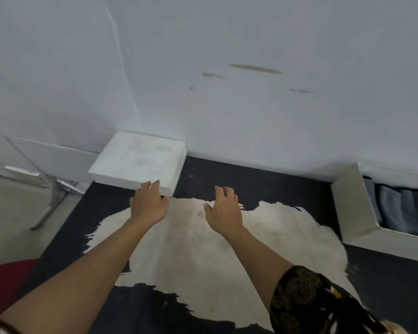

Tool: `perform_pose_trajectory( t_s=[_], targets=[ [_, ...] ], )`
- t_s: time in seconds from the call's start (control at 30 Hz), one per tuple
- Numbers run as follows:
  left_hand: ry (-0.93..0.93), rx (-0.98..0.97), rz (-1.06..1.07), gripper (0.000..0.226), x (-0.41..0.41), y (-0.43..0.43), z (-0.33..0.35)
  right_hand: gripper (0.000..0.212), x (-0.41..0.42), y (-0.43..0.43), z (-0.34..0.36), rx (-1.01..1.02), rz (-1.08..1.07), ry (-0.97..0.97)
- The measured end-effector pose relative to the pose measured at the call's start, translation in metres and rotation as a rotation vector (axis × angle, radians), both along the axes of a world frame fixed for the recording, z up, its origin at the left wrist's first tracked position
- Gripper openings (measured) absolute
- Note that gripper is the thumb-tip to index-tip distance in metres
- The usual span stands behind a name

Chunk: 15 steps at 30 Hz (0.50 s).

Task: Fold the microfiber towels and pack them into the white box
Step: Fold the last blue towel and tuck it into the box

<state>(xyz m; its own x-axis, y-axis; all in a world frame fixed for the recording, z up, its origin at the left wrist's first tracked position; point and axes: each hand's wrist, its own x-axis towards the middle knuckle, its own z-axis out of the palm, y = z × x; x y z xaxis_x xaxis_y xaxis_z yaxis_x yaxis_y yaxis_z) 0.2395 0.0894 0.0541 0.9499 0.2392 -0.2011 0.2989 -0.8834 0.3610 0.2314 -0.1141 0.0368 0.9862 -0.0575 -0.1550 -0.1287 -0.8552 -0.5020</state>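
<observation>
Towels already stand packed in the white box, so my left hand pinches the lid well left of it, right hand spread empty, and next I should carry it over squarely.

2 bare forearms, 1 patterned sleeve
Right arm's sleeve — black fabric printed with gold paisley swirls and dotted lines

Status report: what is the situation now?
Left hand grips white lid at near edge. Right hand open, empty. Folded towels inside white box. Nothing between lid and box.
</observation>
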Motion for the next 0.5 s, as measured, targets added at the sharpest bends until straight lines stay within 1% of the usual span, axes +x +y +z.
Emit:
perform_pose_trajectory(
  t_s=[0.1, 0.17, 0.27, 0.33, 0.43, 0.5],
  targets=[
    [0.054, -0.027, 0.14, 0.054, 0.01, 0.066, -0.009, 0.074, 0.019, 0.056, -0.002, 0.125, 0.044, 0.168],
    [0.08, -0.023, 0.204, 0.053, 0.017, 0.095, -0.014, 0.077, 0.03, 0.081, -0.001, 0.156, 0.109, 0.235],
    [0.092, -0.032, 0.269, 0.061, 0.029, 0.137, -0.025, 0.077, 0.043, 0.115, -0.005, 0.185, 0.152, 0.32],
    [0.08, -0.066, 0.305, 0.07, 0.037, 0.16, -0.031, 0.078, 0.05, 0.125, -0.009, 0.17, 0.154, 0.379],
    [0.069, -0.148, 0.31, 0.08, 0.051, 0.183, -0.035, 0.076, 0.06, 0.13, -0.015, 0.155, 0.143, 0.419],
    [0.031, -0.237, 0.269, 0.075, 0.061, 0.194, -0.036, 0.068, 0.067, 0.133, -0.019, 0.198, 0.1, 0.387]
  ],
)
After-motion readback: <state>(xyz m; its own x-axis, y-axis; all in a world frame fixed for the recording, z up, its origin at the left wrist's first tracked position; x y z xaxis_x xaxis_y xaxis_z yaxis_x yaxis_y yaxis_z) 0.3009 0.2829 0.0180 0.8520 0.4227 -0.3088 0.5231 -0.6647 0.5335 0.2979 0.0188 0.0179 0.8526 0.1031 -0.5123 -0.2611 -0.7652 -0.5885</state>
